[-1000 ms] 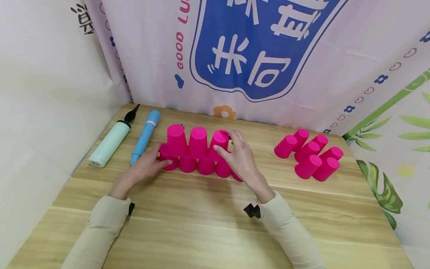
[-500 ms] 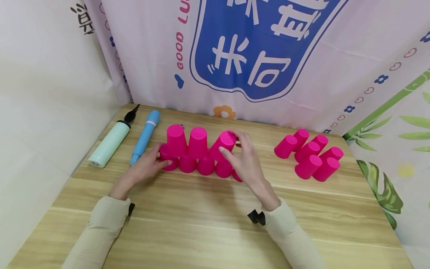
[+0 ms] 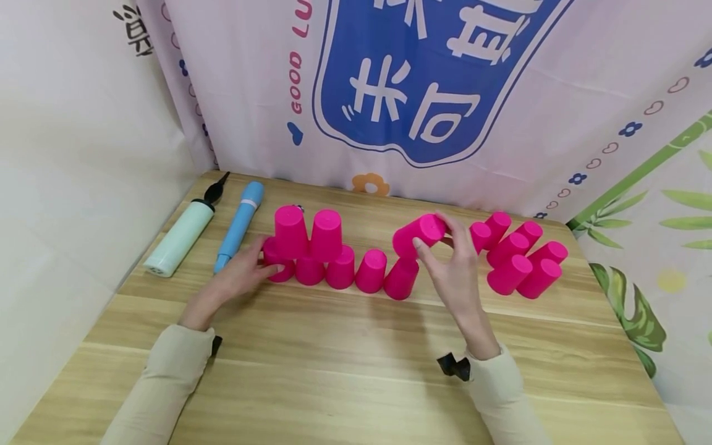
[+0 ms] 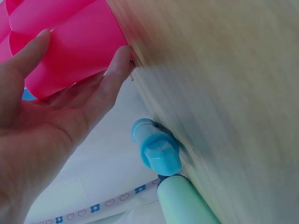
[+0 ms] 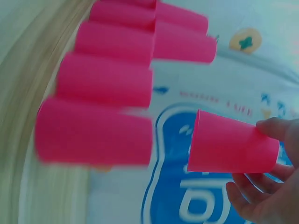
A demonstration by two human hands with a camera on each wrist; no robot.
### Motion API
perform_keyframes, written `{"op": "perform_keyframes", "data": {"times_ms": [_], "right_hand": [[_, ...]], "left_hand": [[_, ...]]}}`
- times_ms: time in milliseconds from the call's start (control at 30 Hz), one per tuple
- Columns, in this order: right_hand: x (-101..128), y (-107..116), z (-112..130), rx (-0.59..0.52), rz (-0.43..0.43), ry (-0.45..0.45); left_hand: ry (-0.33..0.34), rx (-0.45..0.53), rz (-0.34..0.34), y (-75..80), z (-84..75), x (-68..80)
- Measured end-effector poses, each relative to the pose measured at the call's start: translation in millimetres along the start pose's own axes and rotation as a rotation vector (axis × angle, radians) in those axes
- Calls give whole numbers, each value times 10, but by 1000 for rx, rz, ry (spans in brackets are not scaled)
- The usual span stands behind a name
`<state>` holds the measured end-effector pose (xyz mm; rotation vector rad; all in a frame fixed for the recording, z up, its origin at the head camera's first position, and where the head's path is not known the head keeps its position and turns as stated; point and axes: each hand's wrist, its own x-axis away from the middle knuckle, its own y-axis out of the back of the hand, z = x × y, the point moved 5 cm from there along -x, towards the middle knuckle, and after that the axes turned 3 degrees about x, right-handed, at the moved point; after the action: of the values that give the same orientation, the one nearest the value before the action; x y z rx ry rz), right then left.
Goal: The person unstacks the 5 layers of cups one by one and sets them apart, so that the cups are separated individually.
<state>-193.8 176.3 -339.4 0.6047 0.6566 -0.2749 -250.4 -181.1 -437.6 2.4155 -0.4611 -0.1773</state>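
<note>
Several upside-down pink plastic cups form a row on the wooden table, with two more pink cups (image 3: 326, 235) standing on the left part of that row. My left hand (image 3: 239, 275) holds the leftmost bottom cup (image 4: 84, 46), thumb on one side and fingers on the other. Above the rightmost bottom cup (image 3: 400, 281), my right hand (image 3: 456, 272) grips another pink cup (image 5: 233, 144) near its base, between thumb and fingers. In the head view this cup is tilted, its mouth toward the lower left; the right wrist view shows it apart from the row.
A cluster of several upside-down pink cups (image 3: 510, 275) stands at the right. On the left lie a blue tube-shaped pump (image 3: 239, 225) and a mint-green hand pump (image 3: 180, 240) with a black nozzle. A printed curtain (image 3: 250, 123) hangs behind the wooden table (image 3: 334, 371).
My right hand has lifted the right upper cup off the row and carried it rightward, tilting it. My left hand stays on the leftmost bottom cup.
</note>
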Motion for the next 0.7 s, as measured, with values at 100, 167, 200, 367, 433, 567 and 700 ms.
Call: {"op": "perform_keyframes", "data": {"times_ms": [100, 167, 200, 367, 433, 567, 700], "right_hand": [[38, 108, -195, 70, -17, -54], [73, 176, -319, 124, -27, -98], [89, 207, -376, 152, -29, -120], [128, 333, -603, 273, -31, -222], [134, 372, -678, 307, -20, -278], [154, 418, -806, 351, 25, -395], [176, 434, -917, 377, 69, -470]], "left_hand": [[6, 4, 10, -6, 13, 0], [13, 6, 15, -9, 22, 1], [15, 5, 15, -7, 24, 4], [14, 2, 10, 10, 25, 9], [12, 0, 10, 15, 23, 10], [13, 4, 12, 15, 22, 12], [11, 9, 12, 15, 21, 10]]}}
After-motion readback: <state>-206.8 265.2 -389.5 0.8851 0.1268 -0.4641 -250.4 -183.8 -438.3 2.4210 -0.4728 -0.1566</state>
